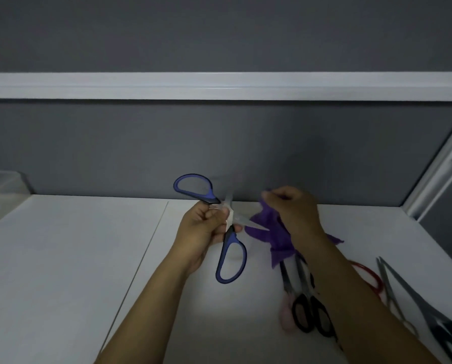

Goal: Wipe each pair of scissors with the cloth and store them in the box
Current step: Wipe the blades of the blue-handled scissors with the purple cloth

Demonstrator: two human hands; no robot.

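Blue-handled scissors (230, 256) have glossy plastic loops and shiny metal blades; the purple cloth (269, 232) looks soft, matt.

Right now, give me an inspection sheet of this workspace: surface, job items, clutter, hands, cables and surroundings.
Surface: white table, with a seam line across its left part.
Job's things: blue-handled scissors held up with blades spread; purple cloth by one blade tip; black-handled scissors, red-handled scissors, slim metal scissors and dark-handled scissors lie at right; clear box at far left.
Clutter: pink object under the black-handled scissors; cannot tell what it is.
Hands: left hand grips the blue-handled scissors near the pivot; right hand holds the purple cloth.
Cables: nothing seen.
Surroundings: grey partition with white rail; white frame at right.
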